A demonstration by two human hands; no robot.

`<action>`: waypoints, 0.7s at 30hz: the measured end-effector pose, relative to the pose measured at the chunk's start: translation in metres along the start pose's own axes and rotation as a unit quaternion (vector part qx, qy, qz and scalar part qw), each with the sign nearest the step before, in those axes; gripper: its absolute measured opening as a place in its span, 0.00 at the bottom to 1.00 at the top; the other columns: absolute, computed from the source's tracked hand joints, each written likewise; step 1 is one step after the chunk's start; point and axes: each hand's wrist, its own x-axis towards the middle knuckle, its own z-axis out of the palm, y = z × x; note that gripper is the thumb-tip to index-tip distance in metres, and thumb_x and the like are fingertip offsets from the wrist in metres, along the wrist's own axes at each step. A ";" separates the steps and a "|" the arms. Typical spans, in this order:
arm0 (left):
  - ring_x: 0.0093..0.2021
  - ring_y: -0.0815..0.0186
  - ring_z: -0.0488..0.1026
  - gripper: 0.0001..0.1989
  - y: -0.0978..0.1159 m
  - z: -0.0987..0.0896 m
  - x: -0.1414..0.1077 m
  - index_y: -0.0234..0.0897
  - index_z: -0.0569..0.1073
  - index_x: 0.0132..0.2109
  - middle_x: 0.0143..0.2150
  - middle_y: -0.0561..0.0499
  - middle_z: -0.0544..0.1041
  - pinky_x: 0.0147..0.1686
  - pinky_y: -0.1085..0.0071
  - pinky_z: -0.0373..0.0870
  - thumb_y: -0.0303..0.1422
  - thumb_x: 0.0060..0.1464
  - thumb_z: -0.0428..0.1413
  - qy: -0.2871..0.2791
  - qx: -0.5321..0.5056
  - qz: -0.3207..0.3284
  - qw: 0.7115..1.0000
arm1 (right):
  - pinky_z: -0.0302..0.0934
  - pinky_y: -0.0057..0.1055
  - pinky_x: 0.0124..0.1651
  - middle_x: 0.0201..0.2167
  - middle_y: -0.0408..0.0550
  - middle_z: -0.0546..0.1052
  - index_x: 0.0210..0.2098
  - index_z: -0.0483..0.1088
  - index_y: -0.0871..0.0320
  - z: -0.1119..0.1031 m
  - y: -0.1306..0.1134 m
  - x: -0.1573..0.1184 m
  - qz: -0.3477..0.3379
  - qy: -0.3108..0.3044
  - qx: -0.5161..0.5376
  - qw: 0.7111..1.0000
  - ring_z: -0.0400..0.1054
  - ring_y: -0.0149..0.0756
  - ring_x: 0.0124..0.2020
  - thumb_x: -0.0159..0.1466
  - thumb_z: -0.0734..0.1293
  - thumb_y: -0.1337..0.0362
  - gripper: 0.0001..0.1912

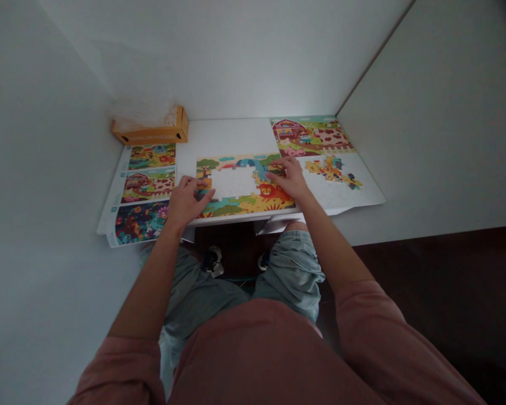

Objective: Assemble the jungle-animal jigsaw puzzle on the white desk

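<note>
Near the front edge of the white desk [223,138], our left hand [186,201] lies open beside the blank gap [231,183] of the colourful cardboard safari jigsaw puzzle [270,197], at the desk's middle. Our right hand [290,180] rests w/ spread fingers on the puzzle's upper right part, forearms reaching forward. Neither hand seems clenched; we cannot tell if a piece is under the fingertips. The pcs look light and stiff, so we judge edges the best hold. Farther right, a small heap of loose multicoloured cardboard pcs [333,171] lies on a white sheet [354,194]; at the far left corner sits an orange cardboard box [152,133].
</note>
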 end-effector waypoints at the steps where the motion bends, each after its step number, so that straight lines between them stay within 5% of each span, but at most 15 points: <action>1: 0.36 0.64 0.61 0.14 0.000 0.000 0.000 0.40 0.62 0.40 0.41 0.47 0.59 0.37 0.66 0.57 0.40 0.47 0.45 0.001 -0.001 0.002 1.000 | 0.46 0.40 0.45 0.41 0.40 0.59 0.37 0.61 0.43 -0.001 -0.001 -0.002 -0.005 -0.006 -0.034 0.999 0.51 0.38 0.43 0.48 0.59 0.50 0.16; 6: 0.37 0.63 0.61 0.14 -0.003 0.000 0.000 0.39 0.62 0.41 0.41 0.47 0.59 0.37 0.65 0.57 0.40 0.46 0.45 0.000 -0.030 0.000 1.000 | 0.43 0.45 0.44 0.41 0.41 0.59 0.38 0.60 0.40 -0.001 -0.005 -0.003 -0.009 -0.050 -0.113 0.992 0.49 0.43 0.44 0.48 0.58 0.48 0.18; 21: 0.38 0.63 0.60 0.14 -0.010 0.004 0.001 0.43 0.62 0.41 0.41 0.49 0.59 0.39 0.65 0.56 0.41 0.46 0.46 0.001 -0.041 -0.001 0.999 | 0.42 0.42 0.41 0.40 0.44 0.59 0.40 0.60 0.44 0.019 -0.014 0.022 -0.081 -0.091 -0.113 0.986 0.50 0.43 0.42 0.49 0.56 0.46 0.20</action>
